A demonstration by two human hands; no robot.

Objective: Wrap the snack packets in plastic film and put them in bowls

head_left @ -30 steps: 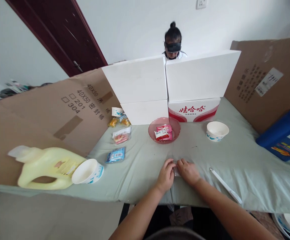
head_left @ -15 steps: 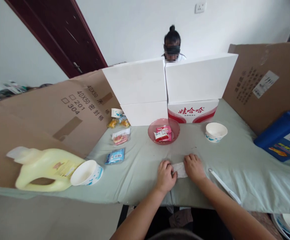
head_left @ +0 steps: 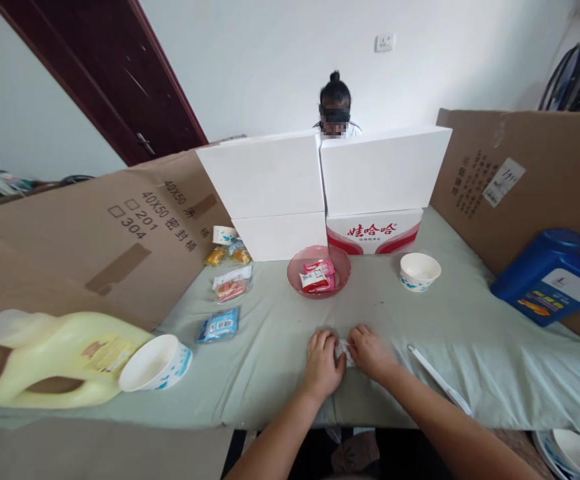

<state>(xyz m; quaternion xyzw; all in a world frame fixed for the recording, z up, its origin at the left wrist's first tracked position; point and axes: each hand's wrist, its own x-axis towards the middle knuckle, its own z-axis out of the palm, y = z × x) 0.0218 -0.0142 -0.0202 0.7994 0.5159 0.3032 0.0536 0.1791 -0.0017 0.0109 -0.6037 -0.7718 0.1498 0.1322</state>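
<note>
A small piece of whitish cloth or tissue (head_left: 344, 351) lies on the green-covered table in front of me, mostly hidden between my hands. My left hand (head_left: 323, 364) has its fingers curled down on the left end, thumb toward the middle. From the right, my right hand (head_left: 371, 353) closes its fingers on the other end; it is slightly blurred. Just right of that hand lies a thin white stick-like tool (head_left: 440, 380). Beyond both hands stands a pink translucent bowl (head_left: 295, 283) with red and pink packets (head_left: 319, 275) inside.
Left are a yellow jug (head_left: 70, 347), a paper bowl (head_left: 170, 367) tipped against it, a blue packet (head_left: 219, 325) and several snack packs. Right are another paper bowl (head_left: 420, 277) and a blue bottle (head_left: 550, 277). White boxes (head_left: 265, 173) and cardboard walls (head_left: 135, 233) enclose the table; a blindfolded person (head_left: 335, 107) sits behind.
My right hand has come closer to the left one, and the cloth between them now shows less and looks bunched. The whole view has shifted a little.
</note>
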